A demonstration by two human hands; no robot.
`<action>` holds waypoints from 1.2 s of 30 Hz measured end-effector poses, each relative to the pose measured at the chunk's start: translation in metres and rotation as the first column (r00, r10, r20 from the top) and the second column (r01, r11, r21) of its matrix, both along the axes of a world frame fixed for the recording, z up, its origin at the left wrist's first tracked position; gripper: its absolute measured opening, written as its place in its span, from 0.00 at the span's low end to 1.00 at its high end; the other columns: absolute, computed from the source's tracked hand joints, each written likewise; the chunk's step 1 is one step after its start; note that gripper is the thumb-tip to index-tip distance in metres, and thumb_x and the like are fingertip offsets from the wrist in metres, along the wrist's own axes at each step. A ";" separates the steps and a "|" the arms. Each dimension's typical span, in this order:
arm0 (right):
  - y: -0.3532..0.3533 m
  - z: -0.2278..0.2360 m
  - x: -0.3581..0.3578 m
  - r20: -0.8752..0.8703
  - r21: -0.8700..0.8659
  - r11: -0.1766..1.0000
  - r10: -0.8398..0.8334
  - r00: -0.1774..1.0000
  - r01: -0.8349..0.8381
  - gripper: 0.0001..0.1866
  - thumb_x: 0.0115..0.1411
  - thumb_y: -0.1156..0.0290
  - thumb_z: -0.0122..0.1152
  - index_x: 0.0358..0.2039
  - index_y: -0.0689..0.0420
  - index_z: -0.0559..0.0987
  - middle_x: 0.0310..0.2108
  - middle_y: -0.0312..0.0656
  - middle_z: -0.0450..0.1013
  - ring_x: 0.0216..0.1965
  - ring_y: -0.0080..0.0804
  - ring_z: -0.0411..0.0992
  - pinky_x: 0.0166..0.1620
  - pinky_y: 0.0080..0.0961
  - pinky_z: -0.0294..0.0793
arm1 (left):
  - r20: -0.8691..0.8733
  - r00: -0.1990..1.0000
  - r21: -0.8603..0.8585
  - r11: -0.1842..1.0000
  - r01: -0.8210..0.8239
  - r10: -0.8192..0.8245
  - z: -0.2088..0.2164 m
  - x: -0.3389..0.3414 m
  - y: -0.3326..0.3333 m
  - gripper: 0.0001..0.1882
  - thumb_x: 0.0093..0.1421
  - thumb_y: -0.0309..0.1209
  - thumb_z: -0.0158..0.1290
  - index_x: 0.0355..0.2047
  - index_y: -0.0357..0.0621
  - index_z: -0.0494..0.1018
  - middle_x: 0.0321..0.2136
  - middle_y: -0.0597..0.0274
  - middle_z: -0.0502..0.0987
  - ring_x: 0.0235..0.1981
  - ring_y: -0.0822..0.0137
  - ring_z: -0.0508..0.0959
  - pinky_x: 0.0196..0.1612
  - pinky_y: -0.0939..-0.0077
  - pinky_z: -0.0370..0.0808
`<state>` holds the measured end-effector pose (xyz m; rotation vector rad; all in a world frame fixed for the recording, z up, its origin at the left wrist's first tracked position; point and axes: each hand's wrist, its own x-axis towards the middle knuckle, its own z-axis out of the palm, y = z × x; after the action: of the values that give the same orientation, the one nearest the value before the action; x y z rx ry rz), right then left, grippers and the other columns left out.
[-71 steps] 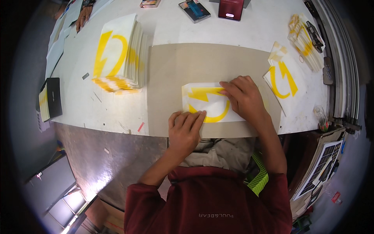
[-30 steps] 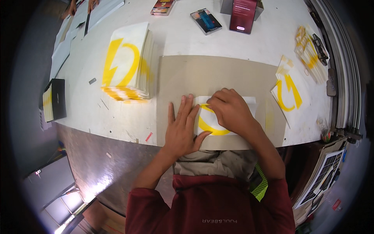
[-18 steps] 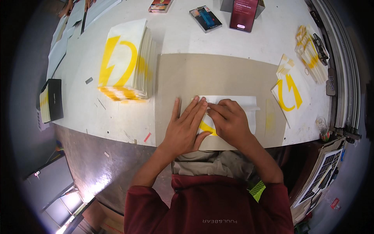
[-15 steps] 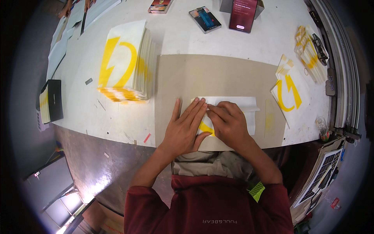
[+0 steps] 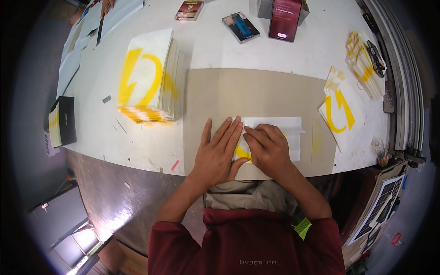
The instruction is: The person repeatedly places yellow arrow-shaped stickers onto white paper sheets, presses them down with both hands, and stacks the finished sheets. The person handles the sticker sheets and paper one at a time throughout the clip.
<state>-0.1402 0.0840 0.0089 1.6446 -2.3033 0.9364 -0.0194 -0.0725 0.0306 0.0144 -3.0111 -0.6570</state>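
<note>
White paper with yellow print lies toward six o'clock on a beige board — the left hand flat across it, fingers outstretched; the right hand curled over it, its pinch impossible to tell. From the paper, a yellow-printed stack stands at ten o'clock, a smartphone at twelve.

the folded paper looks smooth and matt, the beige board also matt; the smartphone is glossy, the maroon shirt cloth.

Place: workshop, likely
Worktable: wide, white, marked
Board: beige, laid on top
Paper stack: thick, yellow-printed
Metal rails: along right edge
</note>
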 end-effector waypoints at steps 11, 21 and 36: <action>-0.006 0.016 -0.003 0.053 0.086 0.996 0.003 0.999 -0.008 0.14 0.47 0.75 0.65 0.36 0.63 0.80 0.50 0.44 0.78 0.44 0.38 0.72 0.48 0.36 0.72 | 0.019 0.999 -0.025 0.999 -0.037 0.037 0.004 -0.002 0.001 0.47 0.59 0.50 0.60 0.71 0.35 0.57 0.69 0.51 0.64 0.71 0.51 0.61 0.72 0.35 0.46; 0.026 0.013 -0.020 -0.010 0.171 0.977 -0.129 0.992 0.129 0.12 0.58 0.64 0.68 0.34 0.59 0.79 0.55 0.41 0.78 0.43 0.41 0.71 0.47 0.40 0.70 | 0.036 0.998 -0.020 0.999 -0.041 0.042 0.006 -0.003 0.002 0.50 0.57 0.50 0.62 0.71 0.36 0.55 0.69 0.50 0.65 0.71 0.49 0.62 0.72 0.35 0.46; -0.001 0.025 -0.022 0.088 0.048 0.999 -0.009 0.996 0.004 0.12 0.59 0.65 0.67 0.40 0.59 0.81 0.35 0.40 0.76 0.43 0.40 0.73 0.53 0.44 0.69 | -0.019 0.997 0.102 0.992 -0.069 0.071 -0.004 -0.001 -0.001 0.58 0.55 0.51 0.65 0.73 0.33 0.46 0.68 0.50 0.64 0.70 0.47 0.60 0.74 0.36 0.41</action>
<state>-0.1627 0.0832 0.0340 1.6448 -2.4052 0.9789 -0.0201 -0.0735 0.0263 0.1163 -2.9377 -0.7958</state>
